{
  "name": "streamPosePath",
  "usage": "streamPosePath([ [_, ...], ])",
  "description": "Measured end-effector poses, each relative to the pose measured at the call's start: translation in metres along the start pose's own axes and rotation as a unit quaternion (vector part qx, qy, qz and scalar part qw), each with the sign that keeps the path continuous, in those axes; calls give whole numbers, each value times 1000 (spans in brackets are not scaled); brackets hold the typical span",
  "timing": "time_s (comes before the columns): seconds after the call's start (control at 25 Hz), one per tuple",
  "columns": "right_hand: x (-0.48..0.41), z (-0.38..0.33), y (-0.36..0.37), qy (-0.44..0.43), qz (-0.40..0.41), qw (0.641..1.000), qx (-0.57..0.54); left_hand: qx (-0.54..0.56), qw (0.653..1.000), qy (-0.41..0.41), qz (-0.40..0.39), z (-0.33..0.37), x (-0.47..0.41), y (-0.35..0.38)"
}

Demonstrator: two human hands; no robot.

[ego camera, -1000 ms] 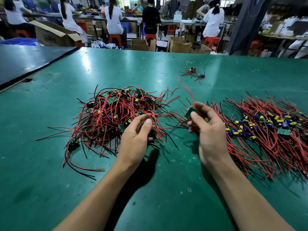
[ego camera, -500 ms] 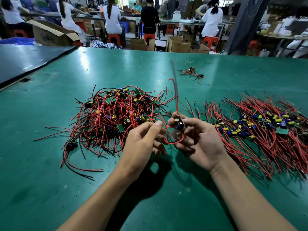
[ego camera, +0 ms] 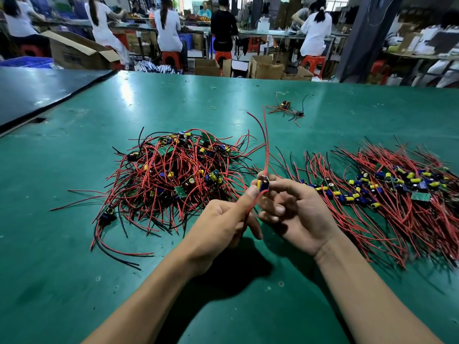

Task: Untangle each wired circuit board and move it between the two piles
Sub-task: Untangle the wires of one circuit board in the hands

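Note:
Between the two piles I hold one small wired circuit board [ego camera: 263,185] with blue and yellow parts. My right hand [ego camera: 296,214] pinches the board, and red wires rise from it toward the far side. My left hand [ego camera: 223,224] pinches a red wire that hangs down from the board. A tangled pile [ego camera: 173,175] of boards with red and black wires lies to the left on the green table [ego camera: 74,269]. To the right spreads a flatter pile [ego camera: 387,194] with its wires laid out roughly in one direction.
A single stray board with wires [ego camera: 285,109] lies farther back on the table. A darker table [ego camera: 37,93] adjoins at the left. Beyond the far edge are cardboard boxes [ego camera: 265,68] and several seated people at benches.
My hands have come together and lifted the board slightly. The left hand, earlier at the tangled pile's edge, now pinches a wire of the board. The upright red wires have swung right.

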State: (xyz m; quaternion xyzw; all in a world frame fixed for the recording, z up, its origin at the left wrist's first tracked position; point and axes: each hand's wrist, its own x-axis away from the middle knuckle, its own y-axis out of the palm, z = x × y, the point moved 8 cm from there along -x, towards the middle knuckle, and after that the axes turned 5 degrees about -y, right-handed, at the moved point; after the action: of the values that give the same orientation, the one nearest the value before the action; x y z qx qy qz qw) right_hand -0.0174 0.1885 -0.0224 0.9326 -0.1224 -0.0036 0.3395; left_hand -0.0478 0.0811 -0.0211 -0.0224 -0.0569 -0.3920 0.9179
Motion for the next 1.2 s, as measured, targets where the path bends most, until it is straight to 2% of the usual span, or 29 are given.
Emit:
streamPosePath([
  [0.16, -1, 1, -2, 5, 21, 1000, 13, 53, 998, -35, -6, -3, 0, -3],
  [0.36, -3, -3, -10, -1, 61, 998, -15, 109, 992, -23, 51, -1, -2, -14],
  [0.44, -4, -5, -19, -8, 89, 995, 37, 41, 995, 5, 86, 1, -1, -20],
  [0.52, -5, -10, -33, -37, 140, 980, 140, -62, 993, 36, 96, 4, 2, -21],
  [0.64, -6, -17, -42, -87, 179, 962, 188, -84, 996, 33, 23, 0, 3, -7],
  [0.76, -6, -21, -35, -92, 144, 968, 186, -8, 1000, -9, -25, -5, -1, 1],
  [0.84, -5, -20, -26, -77, 90, 977, 176, 29, 999, -21, -13, -6, -3, -4],
  [1.0, -1, -10, -6, -53, -10, 989, 136, 35, 999, 2, 30, -3, -2, -12],
  [1.2, 1, 4, 5, -27, -31, 991, 130, 69, 996, 23, 44, -2, -1, -10],
])
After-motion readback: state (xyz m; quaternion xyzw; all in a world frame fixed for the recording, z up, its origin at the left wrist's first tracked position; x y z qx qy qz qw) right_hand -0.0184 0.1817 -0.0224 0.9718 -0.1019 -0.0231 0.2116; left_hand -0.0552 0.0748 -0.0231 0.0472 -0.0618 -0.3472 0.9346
